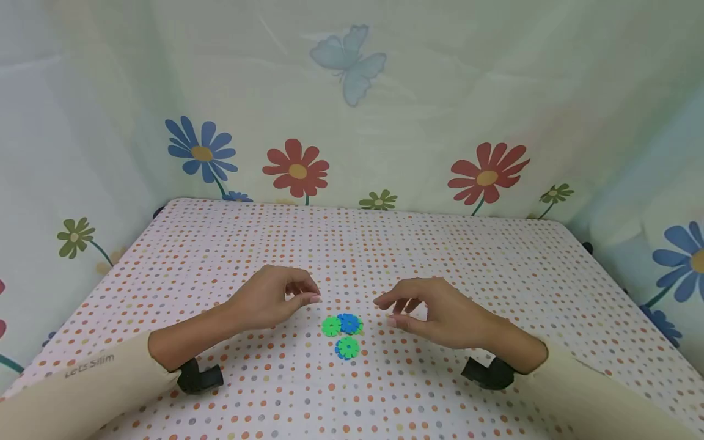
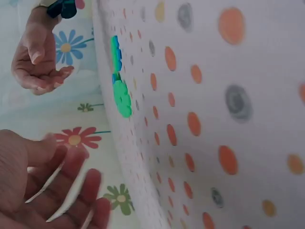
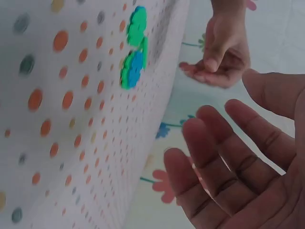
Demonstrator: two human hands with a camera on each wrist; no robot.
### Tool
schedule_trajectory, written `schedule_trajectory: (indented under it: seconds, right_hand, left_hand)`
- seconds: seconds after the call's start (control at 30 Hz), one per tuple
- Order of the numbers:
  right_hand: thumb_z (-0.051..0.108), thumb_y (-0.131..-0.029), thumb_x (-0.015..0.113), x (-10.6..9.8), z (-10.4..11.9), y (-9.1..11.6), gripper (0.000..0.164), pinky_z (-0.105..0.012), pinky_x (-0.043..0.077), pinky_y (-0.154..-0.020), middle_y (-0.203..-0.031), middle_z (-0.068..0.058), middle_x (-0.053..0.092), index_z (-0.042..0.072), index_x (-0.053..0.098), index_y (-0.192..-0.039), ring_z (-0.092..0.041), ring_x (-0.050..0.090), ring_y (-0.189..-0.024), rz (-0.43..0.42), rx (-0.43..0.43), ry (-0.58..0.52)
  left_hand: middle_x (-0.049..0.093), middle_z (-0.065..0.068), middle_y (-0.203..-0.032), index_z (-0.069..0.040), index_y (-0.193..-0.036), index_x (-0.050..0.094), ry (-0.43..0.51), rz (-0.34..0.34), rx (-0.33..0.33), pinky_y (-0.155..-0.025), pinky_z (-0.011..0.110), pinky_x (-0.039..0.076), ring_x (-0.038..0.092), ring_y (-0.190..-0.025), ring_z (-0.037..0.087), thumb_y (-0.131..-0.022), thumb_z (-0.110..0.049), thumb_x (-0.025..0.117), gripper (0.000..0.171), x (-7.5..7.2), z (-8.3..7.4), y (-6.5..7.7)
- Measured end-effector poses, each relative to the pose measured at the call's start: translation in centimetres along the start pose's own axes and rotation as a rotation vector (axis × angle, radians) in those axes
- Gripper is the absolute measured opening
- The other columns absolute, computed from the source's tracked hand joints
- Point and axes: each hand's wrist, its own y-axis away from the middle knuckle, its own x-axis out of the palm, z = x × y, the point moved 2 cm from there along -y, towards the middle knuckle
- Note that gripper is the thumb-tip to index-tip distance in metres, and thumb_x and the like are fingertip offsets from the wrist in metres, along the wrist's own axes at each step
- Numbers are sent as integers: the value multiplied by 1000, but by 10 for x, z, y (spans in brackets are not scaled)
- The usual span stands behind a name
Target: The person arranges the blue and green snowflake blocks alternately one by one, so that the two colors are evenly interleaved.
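Note:
Several green and blue notched plastic discs lie together on the dotted tablecloth between the hands. A blue disc (image 1: 349,323) overlaps green ones, with a green disc (image 1: 331,326) at its left. Nearer the front, another green disc (image 1: 348,348) lies over a blue one. The left hand (image 1: 280,297) hovers left of the discs, its fingers loosely bent and holding nothing. To their right is the right hand (image 1: 431,310), also bare, thumb and fingers apart. Both wrist views show the palms with relaxed fingers, the discs lying beyond them on the cloth.
The dotted tablecloth (image 1: 247,244) covers a wide table. Behind it hangs a curtain (image 1: 407,140) printed with flowers and a butterfly. Black wrist mounts sit on the left wrist (image 1: 199,377) and the right wrist (image 1: 489,373).

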Motion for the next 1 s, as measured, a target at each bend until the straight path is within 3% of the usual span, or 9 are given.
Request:
schedule_trajectory:
  seconds: [0.1,0.23,0.4,0.67,1.0]
  right_hand:
    - [26,-95,68,5,2,-9,26,-27,56,-76,-111,1,71,18,67,-119,-2,63,-87,9,-22,-62]
    - [28,-94,68,15,0,-17,28,-27,56,-74,-113,-1,69,17,67,-120,-3,62,-86,52,28,-116]
    - [27,-94,69,30,-7,-27,31,-26,56,-72,-116,-2,68,13,67,-121,-5,63,-87,113,101,-151]
    - [28,-91,72,45,-17,-40,44,-24,50,-76,-110,-1,62,14,61,-131,-10,59,-87,193,162,-44]
    - [29,-87,76,52,-20,-52,34,-24,46,-68,-104,2,59,22,64,-118,-11,54,-76,232,188,0]
  left_hand:
    - [69,-13,-91,-24,-100,72,45,36,-36,-71,27,49,59,-83,6,-92,-27,70,8,6,2,-2]
    - [65,-8,-107,-21,-108,72,35,113,-81,-75,30,49,60,-94,13,-87,-23,76,21,17,3,-5]
    - [63,-8,-109,-21,-107,74,-11,152,-61,-79,31,48,59,-94,12,-80,-25,83,29,31,2,-10]
    - [64,-8,-109,-21,-107,75,-128,167,13,-91,36,50,59,-107,14,-75,-37,85,37,37,-6,-16]
    - [63,-9,-107,-22,-103,75,-186,159,14,-91,35,50,58,-107,14,-75,-38,86,34,37,-10,-17]
